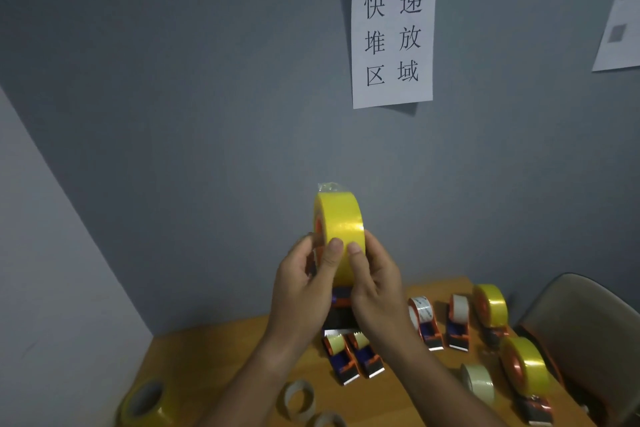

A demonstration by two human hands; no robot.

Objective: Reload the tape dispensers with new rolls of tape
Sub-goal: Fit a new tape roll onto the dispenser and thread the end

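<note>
Above my hands, up and right on the wall, a white paper sheet (393, 36) reads 快递堆放区域. A second sheet's (620, 21) print is unreadable.

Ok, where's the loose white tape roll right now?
In the head view, the white tape roll lies on the table, right side, beside the nearest yellow-loaded dispenser.

Both forearms bare, no sleeves, rings or watch visible.

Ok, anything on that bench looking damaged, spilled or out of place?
Nothing looks damaged or spilled. Two empty cardboard cores lie loose at the table's front edge, spent-roll leftovers. Both hands, left hand and right hand, hold the yellow tape roll raised.
</note>
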